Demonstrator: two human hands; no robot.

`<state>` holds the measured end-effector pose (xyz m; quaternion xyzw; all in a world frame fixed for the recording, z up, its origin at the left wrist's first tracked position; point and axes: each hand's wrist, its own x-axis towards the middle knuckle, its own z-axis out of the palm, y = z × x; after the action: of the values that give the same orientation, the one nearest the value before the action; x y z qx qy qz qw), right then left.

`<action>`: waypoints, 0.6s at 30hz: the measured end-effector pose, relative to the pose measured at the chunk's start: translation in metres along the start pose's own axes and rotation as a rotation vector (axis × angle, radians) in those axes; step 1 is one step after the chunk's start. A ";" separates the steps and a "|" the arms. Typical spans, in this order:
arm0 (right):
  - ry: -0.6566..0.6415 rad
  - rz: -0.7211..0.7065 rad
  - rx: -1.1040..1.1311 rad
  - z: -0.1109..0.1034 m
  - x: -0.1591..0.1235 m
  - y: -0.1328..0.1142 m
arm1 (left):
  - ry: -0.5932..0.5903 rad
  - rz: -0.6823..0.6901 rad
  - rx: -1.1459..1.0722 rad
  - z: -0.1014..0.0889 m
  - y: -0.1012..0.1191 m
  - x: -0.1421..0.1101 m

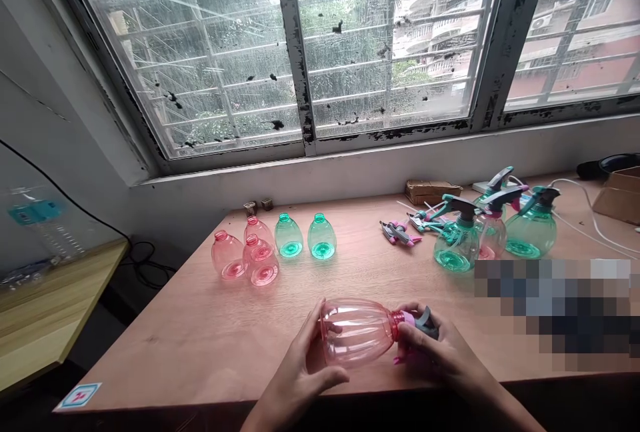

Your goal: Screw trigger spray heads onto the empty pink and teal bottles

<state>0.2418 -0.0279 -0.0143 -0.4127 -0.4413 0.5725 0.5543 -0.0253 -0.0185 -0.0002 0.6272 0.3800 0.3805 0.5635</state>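
A clear pink spray bottle (pixel 357 332) lies on its side in the air above the table's front edge, its neck pointing right. My left hand (pixel 307 359) is closed round the bottle's base end, thumb below and fingers behind. At the neck, my right hand (pixel 430 345) grips the pink and grey trigger spray head (pixel 417 322), which sits against the threaded mouth. Whether the collar is fully screwed on cannot be seen. No dip tube can be made out inside the bottle.
Several open pink bottles (pixel 261 262) and two green bottles (pixel 323 237) stand at the back left. Loose spray heads (pixel 400 232) lie at the back, beside several bottles with heads fitted (pixel 456 242). A cardboard box (pixel 620 195) and white cable (pixel 595 219) are at right.
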 end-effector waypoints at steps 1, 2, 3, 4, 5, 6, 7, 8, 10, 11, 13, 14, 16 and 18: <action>0.003 -0.003 0.001 0.000 0.000 0.000 | 0.001 0.001 0.030 -0.001 -0.001 0.000; 0.002 -0.008 0.001 0.000 0.001 0.001 | -0.001 0.011 0.058 -0.002 -0.003 0.000; 0.000 -0.011 0.003 -0.001 0.001 0.001 | -0.006 0.027 0.081 -0.002 -0.004 0.001; -0.004 -0.013 0.008 -0.001 0.001 0.002 | -0.015 0.046 0.092 -0.003 -0.006 0.001; -0.008 -0.014 0.014 -0.001 0.002 0.003 | -0.026 0.065 0.095 -0.003 -0.007 0.002; -0.012 -0.016 0.020 -0.001 0.002 0.004 | -0.035 0.080 0.091 -0.003 -0.008 0.002; -0.016 -0.018 0.024 -0.002 0.002 0.004 | -0.044 0.090 0.086 -0.002 -0.009 0.002; -0.019 -0.019 0.024 -0.002 0.002 0.005 | -0.046 0.097 0.078 -0.002 -0.009 0.002; -0.019 -0.019 0.015 -0.001 0.002 0.005 | -0.030 0.096 0.057 -0.001 -0.008 0.001; -0.014 -0.020 0.004 -0.001 0.002 0.005 | -0.021 0.083 0.042 -0.001 -0.007 0.001; -0.001 -0.019 -0.023 -0.001 0.001 0.005 | -0.018 0.044 0.006 -0.001 -0.005 0.000; 0.004 -0.019 -0.033 -0.001 0.001 0.005 | -0.020 0.022 -0.008 -0.001 -0.005 -0.001; 0.008 -0.021 -0.042 -0.001 0.001 0.004 | -0.019 0.001 -0.004 -0.001 -0.004 0.000; 0.005 -0.024 -0.031 -0.001 0.001 0.004 | -0.005 0.016 0.027 -0.001 -0.003 0.000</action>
<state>0.2419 -0.0263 -0.0182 -0.4173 -0.4537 0.5577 0.5558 -0.0258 -0.0177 -0.0029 0.6387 0.3787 0.3782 0.5529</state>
